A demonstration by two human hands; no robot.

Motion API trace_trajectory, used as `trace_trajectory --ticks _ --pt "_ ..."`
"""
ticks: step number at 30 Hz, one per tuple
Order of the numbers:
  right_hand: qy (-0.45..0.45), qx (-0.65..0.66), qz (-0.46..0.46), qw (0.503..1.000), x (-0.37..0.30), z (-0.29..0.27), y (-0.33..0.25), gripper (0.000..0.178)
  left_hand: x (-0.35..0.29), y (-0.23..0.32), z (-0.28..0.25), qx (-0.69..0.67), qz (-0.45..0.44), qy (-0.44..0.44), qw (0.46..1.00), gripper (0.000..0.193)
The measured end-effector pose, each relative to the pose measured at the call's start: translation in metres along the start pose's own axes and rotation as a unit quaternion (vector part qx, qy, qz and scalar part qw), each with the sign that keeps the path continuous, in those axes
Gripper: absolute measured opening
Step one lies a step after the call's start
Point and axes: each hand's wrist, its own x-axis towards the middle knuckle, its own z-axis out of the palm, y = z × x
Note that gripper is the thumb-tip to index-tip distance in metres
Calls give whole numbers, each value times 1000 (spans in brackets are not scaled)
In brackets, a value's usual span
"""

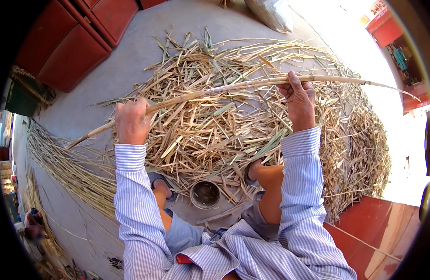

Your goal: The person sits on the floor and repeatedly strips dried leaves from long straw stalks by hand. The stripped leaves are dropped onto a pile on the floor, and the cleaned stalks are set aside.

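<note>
Red-patched shirt [266, 256], stalk [243, 86] in hands [132, 121]

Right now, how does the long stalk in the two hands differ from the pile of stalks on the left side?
The long stalk is single; the pile of stalks has many.
The long stalk is held up by the left hand and right hand; the pile of stalks lies on the floor.
Both are slender and dry-looking.

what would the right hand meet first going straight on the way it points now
Past the stalk it holds, the right hand would probably meet the dry leaves first; its height is unclear, so it might pass above.
</note>
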Motion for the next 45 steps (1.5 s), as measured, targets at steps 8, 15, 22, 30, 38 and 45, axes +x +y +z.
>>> trace_trajectory --ticks 8,15,22,30,38,45 --pt "-52 49 -21 997 8 -18 -6 17 4 4 -32 -260 -34 -75 962 45" --pt "-77 53 -12 996 7 -10 -6 17 9 26 -42 -211 20 -78 974 41" --pt "-166 65 -25 984 -1 1 -5 20 10 52 -42 -382 -77 -173 904 32" --pt "-149 28 -28 988 -7 11 -2 21 -1 43 -15 -573 -203 -73 791 20" --pt "-93 -28 10 995 -7 15 1 21 2 17 -12 -331 -129 53 933 30" --pt "-91 -26 15 995 -13 35 5 30 5 65 -16 -255 54 44 964 34"
